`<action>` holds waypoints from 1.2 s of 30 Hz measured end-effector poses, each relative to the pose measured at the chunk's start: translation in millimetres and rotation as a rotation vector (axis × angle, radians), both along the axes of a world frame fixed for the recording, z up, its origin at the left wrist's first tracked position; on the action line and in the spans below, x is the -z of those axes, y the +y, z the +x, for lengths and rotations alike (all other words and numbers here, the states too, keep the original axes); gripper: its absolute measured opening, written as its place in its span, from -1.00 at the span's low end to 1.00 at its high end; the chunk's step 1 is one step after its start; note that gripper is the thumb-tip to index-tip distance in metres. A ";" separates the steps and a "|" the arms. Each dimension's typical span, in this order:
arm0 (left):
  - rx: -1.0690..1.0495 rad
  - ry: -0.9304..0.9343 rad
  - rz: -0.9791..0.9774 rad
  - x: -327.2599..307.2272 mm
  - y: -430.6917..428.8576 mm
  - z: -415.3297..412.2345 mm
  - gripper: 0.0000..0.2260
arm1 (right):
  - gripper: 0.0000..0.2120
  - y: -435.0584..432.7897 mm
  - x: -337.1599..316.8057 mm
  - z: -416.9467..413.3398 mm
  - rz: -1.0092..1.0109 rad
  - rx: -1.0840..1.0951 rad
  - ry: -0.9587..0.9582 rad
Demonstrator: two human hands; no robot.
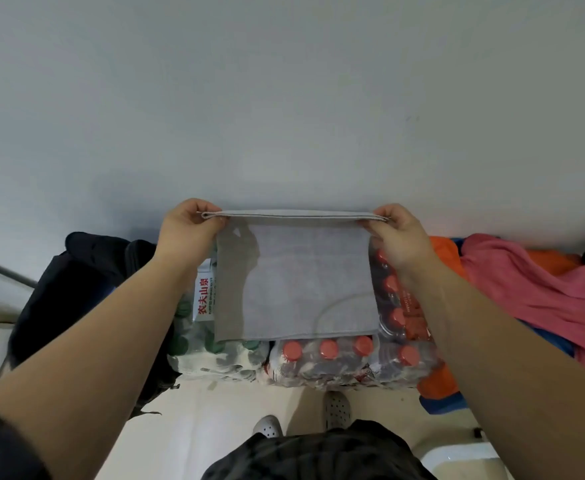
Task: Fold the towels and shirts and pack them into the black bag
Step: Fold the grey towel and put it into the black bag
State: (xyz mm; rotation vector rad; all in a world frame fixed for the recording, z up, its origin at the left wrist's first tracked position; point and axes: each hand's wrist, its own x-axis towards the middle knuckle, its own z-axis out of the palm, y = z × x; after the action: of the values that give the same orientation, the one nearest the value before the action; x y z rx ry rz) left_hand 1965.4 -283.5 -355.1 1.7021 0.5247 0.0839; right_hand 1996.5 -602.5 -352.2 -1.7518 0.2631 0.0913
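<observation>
A grey towel (294, 282) hung doubled in the air. The fingers of the left hand (189, 230) pinched its top edge at one corner, and those of the right hand (398, 237) pinched the other. Behind it stood shrink-wrapped bottle packs (353, 362). The black bag (76, 289) sat just left of them, and a pink garment (533, 285) lay to their right.
</observation>
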 end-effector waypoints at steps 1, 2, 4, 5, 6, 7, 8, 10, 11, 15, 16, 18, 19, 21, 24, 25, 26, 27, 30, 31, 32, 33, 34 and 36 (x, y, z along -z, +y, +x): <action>0.005 0.010 0.018 0.0 0.8 -4.0 -0.88 | -0.82 -3.2 -1.8 -3.3 0.016 -0.013 -0.006; 0.003 0.013 0.020 0.8 1.1 -9.6 -0.89 | -0.82 -6.4 -2.2 -8.2 0.024 -0.028 -0.007; -0.014 0.020 0.003 0.8 -1.2 -26.3 -0.89 | -0.84 -11.4 -2.4 -21.7 0.007 -0.065 0.011; -0.024 0.028 -0.002 1.1 -2.7 -35.7 -0.88 | -0.85 -13.8 -2.5 -29.6 -0.012 -0.077 0.031; -0.036 0.039 -0.008 1.4 -5.0 -45.8 -0.87 | -0.86 -15.7 -3.4 -38.4 -0.028 -0.082 0.050; -0.055 0.053 -0.017 2.3 -7.3 -56.2 -0.87 | -0.88 -18.0 -4.2 -46.6 -0.036 -0.078 0.062; -0.076 0.060 -0.031 2.5 -10.6 -67.3 -0.88 | -0.91 -20.7 -4.7 -54.8 -0.048 -0.075 0.065; -0.105 0.067 -0.055 5.4 -17.5 -89.8 -0.95 | -0.93 -28.0 -1.4 -70.9 -0.127 -0.100 0.055; -0.110 0.076 -0.053 7.8 -21.1 -100.2 -0.96 | -0.93 -32.0 2.0 -78.5 -0.186 -0.130 0.046; -0.089 0.168 0.124 30.8 -28.4 -130.5 -0.88 | -0.86 -44.2 24.2 -102.3 -0.421 -0.241 0.004; -0.061 0.191 0.207 36.0 -28.8 -133.8 -0.89 | -0.86 -44.5 29.1 -106.6 -0.495 -0.261 -0.001; 0.045 0.223 0.381 42.2 -29.2 -138.6 -0.90 | -0.84 -43.9 38.2 -113.3 -0.634 -0.306 -0.019; 0.113 0.232 0.460 44.3 -28.8 -140.3 -0.87 | -0.82 -43.5 42.1 -114.8 -0.699 -0.338 -0.023; 0.227 0.246 0.606 48.8 -26.4 -141.7 -0.81 | -0.81 -42.6 44.7 -115.6 -0.832 -0.437 0.017; 0.291 0.245 0.868 48.4 -25.7 -140.0 -0.87 | -0.76 -37.4 38.0 -114.8 -1.019 -0.561 0.049; 0.296 0.219 0.967 46.6 -27.4 -136.9 -0.90 | -0.75 -33.7 33.6 -113.6 -1.037 -0.545 -0.015; 0.302 0.174 1.048 44.8 -30.4 -133.1 -0.90 | -0.75 -28.9 29.4 -111.2 -1.021 -0.513 -0.110; 0.308 0.120 1.097 43.2 -34.7 -128.2 -0.86 | -0.73 -22.4 26.5 -107.2 -0.988 -0.485 -0.208; 0.396 0.005 1.136 42.2 -51.6 -106.4 -0.63 | -0.51 6.5 26.1 -85.7 -0.967 -0.536 -0.321; 0.460 0.033 1.135 43.4 -58.5 -98.1 -0.57 | -0.43 18.1 29.2 -77.9 -1.006 -0.594 -0.284; 0.526 0.076 1.128 46.6 -64.5 -90.8 -0.52 | -0.39 29.1 34.3 -71.6 -1.058 -0.652 -0.225; 0.579 0.118 1.128 52.4 -68.3 -84.9 -0.46 | -0.35 38.6 41.3 -66.5 -1.110 -0.704 -0.172; 0.618 0.155 1.140 60.2 -69.4 -80.7 -0.40 | -0.32 45.7 49.5 -62.9 -1.154 -0.749 -0.135; 0.649 0.218 1.167 76.6 -65.6 -79.2 -0.32 | -0.28 52.4 65.0 -62.0 -1.207 -0.817 -0.088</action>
State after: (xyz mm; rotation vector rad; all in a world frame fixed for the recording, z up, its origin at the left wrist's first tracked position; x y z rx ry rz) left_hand 1886.2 -349.1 -431.7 2.9691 -0.0023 -0.3339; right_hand 1934.5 -550.2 -417.2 -2.9539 -0.6234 0.5250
